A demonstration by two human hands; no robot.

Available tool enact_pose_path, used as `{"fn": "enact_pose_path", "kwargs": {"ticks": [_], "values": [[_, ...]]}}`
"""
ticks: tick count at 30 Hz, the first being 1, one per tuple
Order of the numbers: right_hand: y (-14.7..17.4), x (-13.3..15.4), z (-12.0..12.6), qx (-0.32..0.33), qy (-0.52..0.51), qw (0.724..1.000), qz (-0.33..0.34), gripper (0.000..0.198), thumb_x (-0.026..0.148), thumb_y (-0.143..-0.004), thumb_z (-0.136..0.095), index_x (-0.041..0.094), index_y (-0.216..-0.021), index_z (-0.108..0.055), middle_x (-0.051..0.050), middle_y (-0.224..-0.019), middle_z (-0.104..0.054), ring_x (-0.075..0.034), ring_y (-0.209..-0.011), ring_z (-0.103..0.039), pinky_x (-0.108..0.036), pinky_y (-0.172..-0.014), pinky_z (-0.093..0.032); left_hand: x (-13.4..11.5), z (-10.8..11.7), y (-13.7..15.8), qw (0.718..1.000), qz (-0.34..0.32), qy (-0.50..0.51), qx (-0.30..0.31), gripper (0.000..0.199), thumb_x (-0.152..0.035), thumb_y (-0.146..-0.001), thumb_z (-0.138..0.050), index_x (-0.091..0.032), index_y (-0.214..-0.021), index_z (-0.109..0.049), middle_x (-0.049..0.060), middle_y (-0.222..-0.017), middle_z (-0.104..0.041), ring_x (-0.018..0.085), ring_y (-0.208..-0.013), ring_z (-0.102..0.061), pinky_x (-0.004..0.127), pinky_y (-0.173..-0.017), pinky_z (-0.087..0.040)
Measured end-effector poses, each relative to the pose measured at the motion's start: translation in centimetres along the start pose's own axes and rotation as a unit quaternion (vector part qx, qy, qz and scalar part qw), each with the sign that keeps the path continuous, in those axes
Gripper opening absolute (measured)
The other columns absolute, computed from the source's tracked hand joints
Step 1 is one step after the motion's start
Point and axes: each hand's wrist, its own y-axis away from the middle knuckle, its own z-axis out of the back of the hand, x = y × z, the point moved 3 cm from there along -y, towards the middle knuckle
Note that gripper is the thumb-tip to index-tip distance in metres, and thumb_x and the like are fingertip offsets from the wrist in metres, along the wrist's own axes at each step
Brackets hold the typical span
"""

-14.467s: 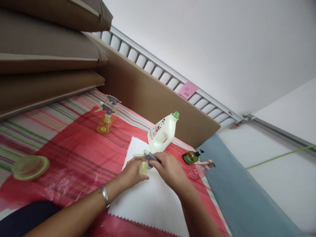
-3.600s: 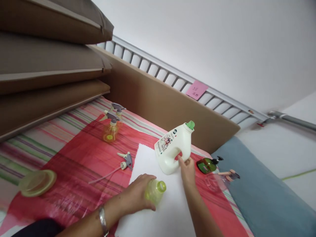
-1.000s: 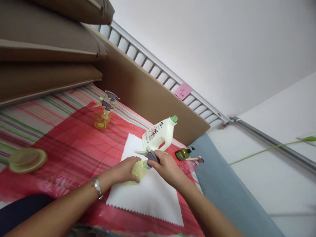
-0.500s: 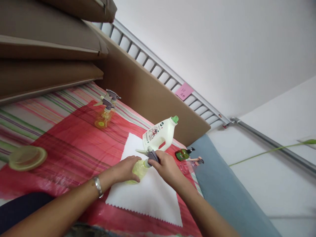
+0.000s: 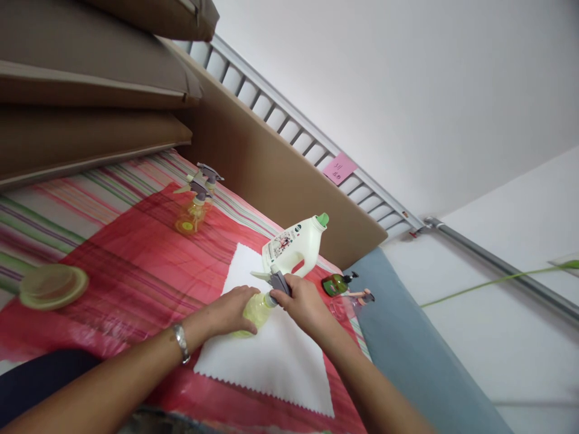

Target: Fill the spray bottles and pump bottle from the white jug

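A spray bottle (image 5: 257, 310) with clear yellow walls stands slightly tilted over a white cloth (image 5: 280, 367). Around its body is my left hand (image 5: 233, 308), thumb towards me. My right hand (image 5: 301, 298) grips the grey trigger head (image 5: 279, 281) on the bottle's neck. Just behind the hands, a white jug (image 5: 294, 244) with a green cap rests at the cloth's far edge. Whether the trigger head is fully seated on the neck I cannot tell.
Two more spray bottles (image 5: 192, 211) stand at the back left. A round lidded container (image 5: 53, 286) sits far left. On the right are a green pump bottle (image 5: 335, 283) and a clear pink bottle (image 5: 348, 305). A brown board (image 5: 271, 163) borders the back.
My right hand and the trigger head have turned very slightly on the bottle's neck. The whole view has shifted a little; the other things stay in place.
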Motion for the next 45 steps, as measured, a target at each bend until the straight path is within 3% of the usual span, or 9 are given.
{"fn": "enact_pose_path", "kwargs": {"ticks": [10,13,19,25,33,39,45], "values": [[0.5,-0.9,-0.8,-0.035,-0.042,0.998,-0.022,0.020,0.036,-0.078,-0.051,0.019,-0.067,-0.054,-0.001,-0.061,-0.059,-0.017,-0.060,-0.054,-0.027,-0.054,-0.036,0.2,-0.1,-0.1,1.000,0.006,0.007,-0.003,0.078,-0.036,-0.051,-0.077,-0.023,-0.121,-0.047,0.009,-0.122,-0.053,0.028,-0.114,-0.047,0.039,-0.097,-0.036],[1.1,-1.9,-1.5,-0.053,-0.120,0.991,-0.035,0.017,0.034,-0.074,-0.057,0.019,-0.081,-0.059,-0.001,-0.070,-0.062,-0.019,-0.067,-0.057,-0.029,-0.061,-0.041,0.1,0.1,0.0,1.000,0.007,0.008,0.002,0.078,-0.037,-0.052,-0.076,-0.023,-0.123,-0.046,0.010,-0.124,-0.052,0.027,-0.115,-0.046,0.039,-0.097,-0.036],[2.3,-3.4,-3.4,-0.068,-0.268,0.961,-0.022,0.034,0.025,-0.068,-0.063,0.018,-0.102,-0.059,-0.005,-0.094,-0.063,-0.021,-0.080,-0.057,-0.032,-0.072,-0.045,-0.2,0.2,0.1,1.000,0.007,0.003,0.008,0.079,-0.037,-0.052,-0.076,-0.021,-0.124,-0.046,0.010,-0.124,-0.052,0.027,-0.115,-0.047,0.038,-0.097,-0.036],[2.2,-4.4,-5.1,-0.076,-0.328,0.941,-0.028,0.024,0.028,-0.072,-0.061,0.020,-0.095,-0.061,-0.003,-0.092,-0.064,-0.022,-0.087,-0.056,-0.034,-0.081,-0.043,-0.4,0.2,0.1,1.000,0.014,0.005,0.007,0.080,-0.038,-0.053,-0.077,-0.022,-0.124,-0.045,0.011,-0.126,-0.050,0.027,-0.116,-0.046,0.039,-0.098,-0.036],[2.3,-4.5,-5.7,-0.144,-0.320,0.934,-0.070,0.023,0.034,-0.071,-0.064,0.018,-0.087,-0.061,-0.001,-0.077,-0.061,-0.019,-0.074,-0.055,-0.031,-0.071,-0.043,-0.9,0.4,0.1,1.000,0.017,0.006,0.009,0.077,-0.037,-0.053,-0.077,-0.023,-0.122,-0.047,0.009,-0.125,-0.051,0.027,-0.115,-0.046,0.039,-0.097,-0.036],[2.7,-4.6,-6.8,-0.199,-0.336,0.916,-0.090,0.024,0.037,-0.072,-0.062,0.018,-0.086,-0.058,-0.003,-0.078,-0.061,-0.020,-0.075,-0.055,-0.032,-0.071,-0.044,-0.9,0.2,0.0,1.000,0.006,0.003,0.008,0.074,-0.036,-0.053,-0.077,-0.022,-0.120,-0.048,0.008,-0.121,-0.053,0.026,-0.113,-0.047,0.037,-0.096,-0.037],[2.7,-5.1,-8.1,-0.209,-0.362,0.904,-0.096,0.026,0.038,-0.075,-0.060,0.018,-0.091,-0.058,-0.004,-0.082,-0.063,-0.020,-0.078,-0.057,-0.032,-0.072,-0.044,-0.8,0.1,-0.1,1.000,-0.001,-0.004,0.006,0.073,-0.036,-0.054,-0.077,-0.021,-0.119,-0.049,0.008,-0.120,-0.054,0.026,-0.113,-0.048,0.036,-0.097,-0.036]]}}
